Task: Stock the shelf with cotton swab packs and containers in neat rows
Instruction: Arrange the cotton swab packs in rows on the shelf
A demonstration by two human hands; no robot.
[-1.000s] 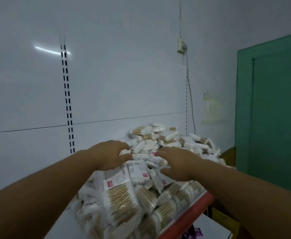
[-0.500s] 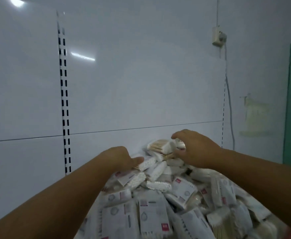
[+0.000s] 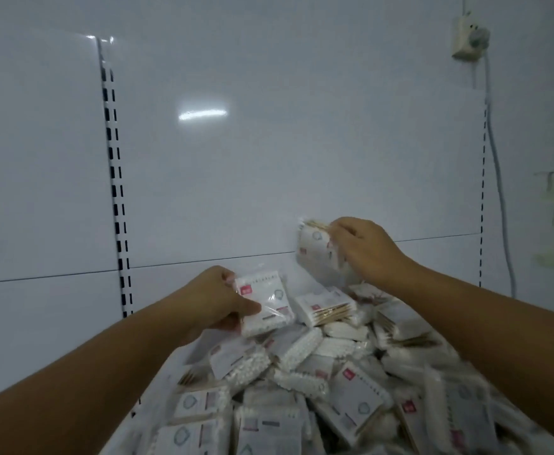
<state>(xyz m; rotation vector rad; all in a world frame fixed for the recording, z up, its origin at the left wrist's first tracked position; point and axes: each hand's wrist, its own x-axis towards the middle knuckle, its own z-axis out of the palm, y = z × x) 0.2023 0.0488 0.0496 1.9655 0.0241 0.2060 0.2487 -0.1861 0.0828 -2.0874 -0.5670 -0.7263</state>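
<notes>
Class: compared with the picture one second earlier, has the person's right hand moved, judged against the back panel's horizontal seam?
Yes. The right hand has risen from the pile to the horizontal seam, gripping a cotton swab pack.

Swab pack (image 3: 265, 303) in each hand

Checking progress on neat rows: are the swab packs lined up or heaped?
Heaped: swab packs lie jumbled at all angles; each hand holds one.
</notes>
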